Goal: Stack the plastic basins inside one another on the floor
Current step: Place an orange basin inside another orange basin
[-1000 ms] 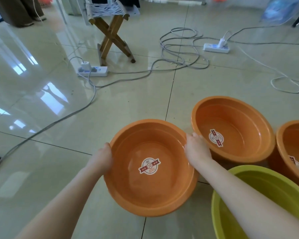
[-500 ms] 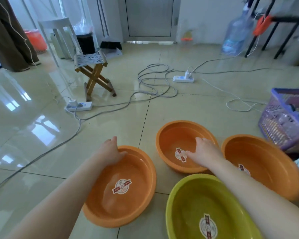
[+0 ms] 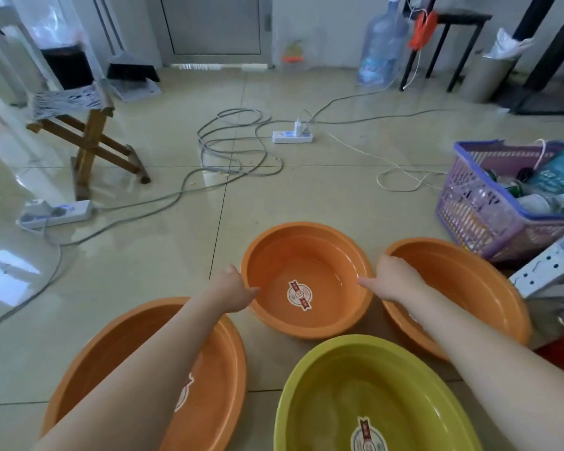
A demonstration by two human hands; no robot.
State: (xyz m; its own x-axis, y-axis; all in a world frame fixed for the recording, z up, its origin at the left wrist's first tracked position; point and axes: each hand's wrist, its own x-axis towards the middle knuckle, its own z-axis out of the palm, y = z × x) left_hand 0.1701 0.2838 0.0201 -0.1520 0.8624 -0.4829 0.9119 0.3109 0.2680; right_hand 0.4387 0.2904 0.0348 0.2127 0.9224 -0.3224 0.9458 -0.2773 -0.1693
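Four plastic basins sit on the tiled floor. The middle orange basin (image 3: pixel 306 255) is straight ahead of me, with a round sticker on its bottom. My left hand (image 3: pixel 232 292) grips its left rim, thumb inside. My right hand (image 3: pixel 393 281) grips its right rim, thumb inside too. A larger orange basin (image 3: pixel 223 369) lies at lower left under my left forearm. Another orange basin (image 3: pixel 469 288) stands at the right, behind my right hand. A yellow-green basin (image 3: pixel 339 385) is nearest to me at the bottom.
A purple basket (image 3: pixel 489 219) full of bottles stands at the right, a white socket strip (image 3: pixel 551 265) below it. Grey cables and two power strips (image 3: pixel 292 136) (image 3: pixel 57 214) lie across the floor ahead. A wooden folding stool (image 3: pixel 85 138) is at the far left.
The orange basin that both hands held has been put down at lower left. Both hands moved right and forward onto the rims of the middle orange basin.
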